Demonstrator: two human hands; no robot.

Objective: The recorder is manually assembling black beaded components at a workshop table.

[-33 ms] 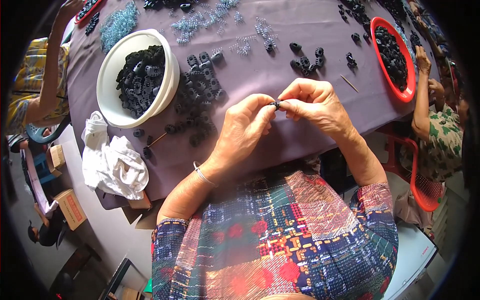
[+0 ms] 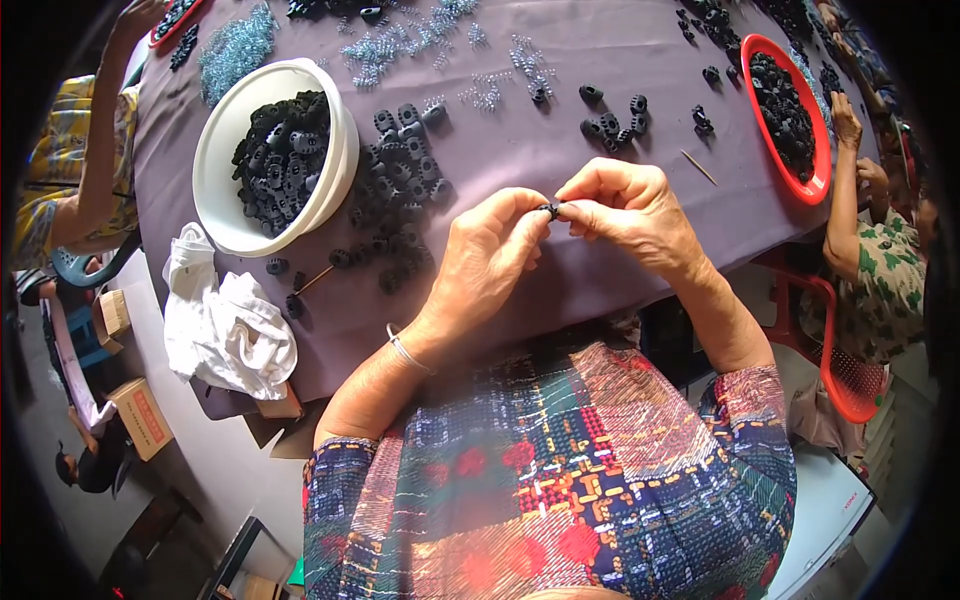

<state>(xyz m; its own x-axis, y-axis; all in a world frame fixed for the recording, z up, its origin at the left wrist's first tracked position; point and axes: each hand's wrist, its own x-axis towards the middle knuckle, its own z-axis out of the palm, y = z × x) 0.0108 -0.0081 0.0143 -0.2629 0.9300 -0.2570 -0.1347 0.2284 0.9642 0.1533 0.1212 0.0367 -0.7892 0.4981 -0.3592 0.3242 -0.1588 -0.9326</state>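
Black plastic piece (image 2: 547, 210), pinched by my left hand (image 2: 490, 246) and right hand (image 2: 638, 215), seems unfinished; far coil springs (image 2: 372, 54) lie unused.

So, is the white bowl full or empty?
Partly full: the white bowl holds a heap of black pieces, with bare wall showing beside them.

A purple-draped table (image 2: 640, 60) stands above a pale grey floor (image 2: 215, 450); cardboard boxes (image 2: 142, 420) sit left, a red chair (image 2: 852, 395) right.
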